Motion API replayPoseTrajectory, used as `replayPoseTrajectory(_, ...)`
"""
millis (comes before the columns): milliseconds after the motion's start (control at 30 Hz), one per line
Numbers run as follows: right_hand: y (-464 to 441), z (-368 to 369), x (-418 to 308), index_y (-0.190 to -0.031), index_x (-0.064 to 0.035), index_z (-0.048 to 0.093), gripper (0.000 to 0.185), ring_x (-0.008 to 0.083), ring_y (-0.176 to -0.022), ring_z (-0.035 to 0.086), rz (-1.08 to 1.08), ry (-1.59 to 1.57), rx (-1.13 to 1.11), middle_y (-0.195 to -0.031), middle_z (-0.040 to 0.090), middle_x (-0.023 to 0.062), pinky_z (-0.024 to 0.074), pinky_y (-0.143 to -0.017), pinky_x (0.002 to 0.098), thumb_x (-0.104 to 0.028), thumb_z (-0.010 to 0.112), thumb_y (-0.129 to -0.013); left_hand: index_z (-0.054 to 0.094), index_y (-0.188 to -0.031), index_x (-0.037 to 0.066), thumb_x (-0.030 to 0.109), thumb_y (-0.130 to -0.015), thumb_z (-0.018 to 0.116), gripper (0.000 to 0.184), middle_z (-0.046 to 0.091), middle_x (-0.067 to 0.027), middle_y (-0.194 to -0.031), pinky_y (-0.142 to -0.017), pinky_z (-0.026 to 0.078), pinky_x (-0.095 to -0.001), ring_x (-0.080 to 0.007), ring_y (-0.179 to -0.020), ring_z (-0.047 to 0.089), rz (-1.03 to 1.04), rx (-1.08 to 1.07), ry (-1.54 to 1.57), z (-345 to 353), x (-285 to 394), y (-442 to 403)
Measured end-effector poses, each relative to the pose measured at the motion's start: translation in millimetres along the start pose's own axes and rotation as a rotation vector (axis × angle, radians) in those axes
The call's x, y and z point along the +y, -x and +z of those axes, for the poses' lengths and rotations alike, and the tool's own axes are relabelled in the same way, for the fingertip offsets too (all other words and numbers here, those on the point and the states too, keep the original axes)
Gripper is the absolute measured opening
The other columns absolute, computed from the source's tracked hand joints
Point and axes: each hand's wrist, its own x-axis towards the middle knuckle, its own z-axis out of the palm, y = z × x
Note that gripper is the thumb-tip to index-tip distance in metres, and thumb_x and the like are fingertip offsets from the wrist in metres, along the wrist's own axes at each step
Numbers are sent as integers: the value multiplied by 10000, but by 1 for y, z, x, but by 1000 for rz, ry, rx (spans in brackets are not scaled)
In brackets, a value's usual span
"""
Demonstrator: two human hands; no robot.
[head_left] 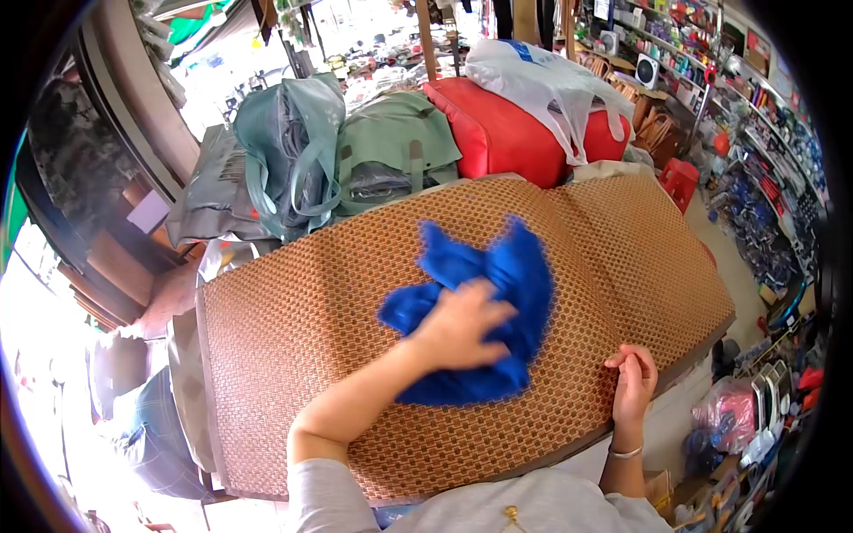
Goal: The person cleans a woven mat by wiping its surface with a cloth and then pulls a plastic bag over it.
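Observation:
My left hand (464,327) is on a crumpled blue cloth (524,293), its fingers bent into the fabric and blurred by motion. Folds of the cloth stick out around the hand. Under it lies a brown woven mat (284,373) with a dark border, spread over a raised surface and creased in places. My right hand (633,384), with a bracelet on the wrist, is by the mat's near right edge. Its fingers are curled loosely together, and I see nothing in them.
Along the mat's far side stand a teal bag (289,147), a green bag (400,133), a red bag (484,124) and a white plastic bag (551,80). A red stool (680,182) is beyond the right end. Crowded shelves (764,115) line the right.

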Motion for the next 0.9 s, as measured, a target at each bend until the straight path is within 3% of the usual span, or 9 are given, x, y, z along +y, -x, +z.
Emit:
replayPoseTrajectory(100,1,-3,1,-1028,17,636,181,134,-756,581,18,32,44,-821,604,57,497,-758,303,-97,512,-961,586,-1252,159,406,-734,743,595,432,-204,-1382,-979,391,-509,-379,-1316,401,387,-209,226,16,49,-4)
replayPoseTrajectory(200,2,-11,6,-1024,12,633,175,132,-743,572,-10,104,62,-807,601,59,491,-760,303,-100,517,-958,593,-1244,160,426,-735,742,593,427,-203,-1406,-990,390,-502,-365,-1335,390,430,-206,275,24,52,-5)
replayPoseTrajectory(300,0,-4,2,-1031,11,628,172,136,-757,563,-11,-12,22,-830,597,59,482,-763,300,-89,504,-967,635,-1165,129,378,-690,782,556,481,-189,-1367,-1006,406,-482,-379,-1273,454,245,-22,175,12,9,-14)
replayPoseTrajectory(467,1,-10,7,-1058,11,624,183,141,-775,564,-25,-71,-6,-851,594,55,486,-765,303,-85,489,-980,639,-1198,143,417,-735,758,551,524,-222,-1303,-1032,393,-477,-400,-1235,467,-397,329,-232,-16,-100,-1)
replayPoseTrajectory(533,1,-10,7,-1059,10,625,185,138,-778,567,-30,-65,-7,-854,596,55,488,-766,301,-83,486,-980,576,-1288,173,481,-774,711,614,446,-199,-1389,-1026,342,-564,-363,-1313,379,-714,375,-347,-28,-126,14)
replayPoseTrajectory(600,0,-8,6,-1060,10,626,187,136,-781,571,-36,-62,-12,-856,599,54,489,-767,300,-81,483,-981,548,-1315,170,489,-786,696,635,437,-210,-1389,-1016,338,-582,-375,-1315,370,-807,404,-389,-37,-136,28)
replayPoseTrajectory(733,0,-7,4,-1074,0,630,194,136,-791,581,-19,-57,-24,-863,598,50,494,-769,306,-93,482,-990,527,-1328,143,493,-786,691,666,416,-236,-1381,-1019,342,-564,-390,-1312,360,-774,308,-415,-28,-116,27)
replayPoseTrajectory(800,-1,-6,3,-1093,-8,632,199,141,-797,582,-23,-52,-57,-869,592,47,495,-770,314,-103,486,-996,543,-1308,143,479,-760,714,665,430,-234,-1352,-995,364,-551,-394,-1283,385,-623,222,-320,-20,-88,19)
replayPoseTrajectory(900,-1,0,-1,-1042,4,635,193,131,-780,589,-5,-44,-21,-833,603,49,504,-766,304,-100,483,-985,567,-1273,147,445,-731,738,642,443,-234,-1323,-967,387,-530,-404,-1232,433,-208,66,-122,-1,-31,5)
